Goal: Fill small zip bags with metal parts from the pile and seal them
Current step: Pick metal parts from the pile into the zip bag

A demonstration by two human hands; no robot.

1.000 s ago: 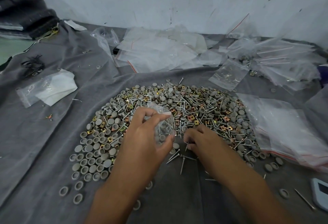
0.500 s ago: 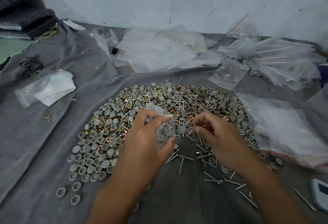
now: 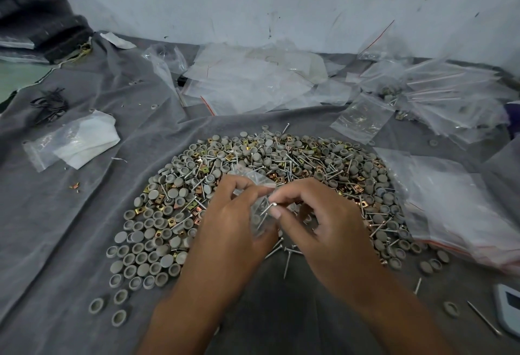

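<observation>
- Your left hand (image 3: 233, 230): fingers curled, pinching the bag (image 3: 257, 199) open.
- Your right hand (image 3: 323, 219): fingertips pinching a screw (image 3: 268, 208) at the bag's mouth, above the pile (image 3: 281, 163).

Your small clear zip bag (image 3: 260, 208) stands open, a screw (image 3: 269, 207) at its mouth, above the pile (image 3: 281, 180) of grey caps, screws and brass clips.
</observation>
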